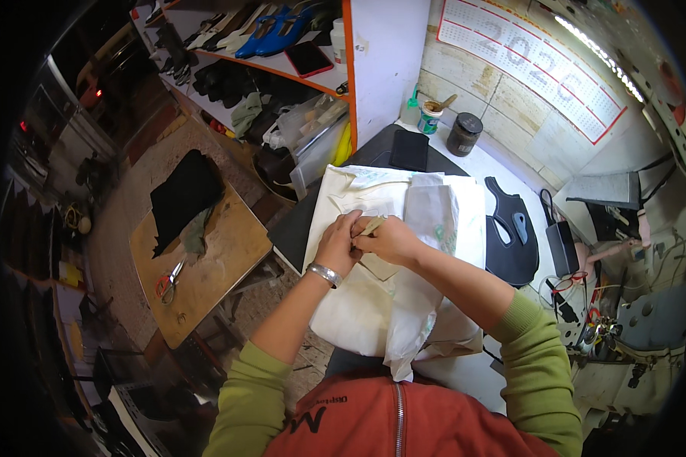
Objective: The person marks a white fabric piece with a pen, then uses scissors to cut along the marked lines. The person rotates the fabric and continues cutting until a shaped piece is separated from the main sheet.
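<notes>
My left hand (338, 244), with a silver bracelet on the wrist, and my right hand (392, 239) meet over a bundle of white material (347, 308). Both hands are closed, fingertips almost touching. A small beige strip (373, 225) sticks up from the fingers of my right hand. What my left fingers grip, if anything, is hidden. Below the hands a beige scrap (379, 266) lies on the bundle. Thin, crinkled, see-through plastic (428, 202) covers the bundle's right side and hangs toward my red apron.
Behind the bundle are a dark phone-like slab (409, 150), a dark jar (465, 134) and a pot (430, 119) with a stick. A black cut piece (513, 236) lies right. On a low wooden table (229, 244) at left are black cloth (184, 194) and scissors (169, 283).
</notes>
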### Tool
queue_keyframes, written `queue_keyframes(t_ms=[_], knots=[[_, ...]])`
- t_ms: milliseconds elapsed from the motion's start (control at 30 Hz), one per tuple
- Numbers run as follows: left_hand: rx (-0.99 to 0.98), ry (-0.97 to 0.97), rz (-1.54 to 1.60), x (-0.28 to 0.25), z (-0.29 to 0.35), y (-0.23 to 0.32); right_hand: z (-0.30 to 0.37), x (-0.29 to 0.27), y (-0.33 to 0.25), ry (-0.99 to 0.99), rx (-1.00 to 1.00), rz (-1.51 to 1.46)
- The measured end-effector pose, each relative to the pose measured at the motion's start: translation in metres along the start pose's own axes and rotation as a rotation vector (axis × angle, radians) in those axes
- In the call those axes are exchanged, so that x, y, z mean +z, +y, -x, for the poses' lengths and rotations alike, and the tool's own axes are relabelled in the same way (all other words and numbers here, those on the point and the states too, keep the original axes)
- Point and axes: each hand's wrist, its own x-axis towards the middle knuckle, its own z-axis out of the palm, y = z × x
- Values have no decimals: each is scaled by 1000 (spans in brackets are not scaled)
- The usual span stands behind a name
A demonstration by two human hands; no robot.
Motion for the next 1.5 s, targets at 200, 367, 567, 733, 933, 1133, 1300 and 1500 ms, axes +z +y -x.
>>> queue_keyframes(t_ms=[200,367,567,733,933,1133,1300,1500], knots=[[21,-12,122,1,0,-1,7,-10,6,355,-123,-255],[33,-26,107,1,-1,-3,30,-19,2,436,-376,8],[-50,-154,18,-3,-16,-9,34,-19,1,233,-140,-76],[-92,-292,29,-15,-25,-2,30,-10,5,138,-164,-124],[-22,-407,64,-22,-31,-12,28,-2,8,102,-176,-37],[-5,-394,71,-23,-30,-11,28,-3,4,60,-151,-65],[29,-374,26,-21,-29,-15,28,-4,1,41,-126,-33],[11,-380,62,-19,-30,-17,28,-2,5,33,-149,-38]])
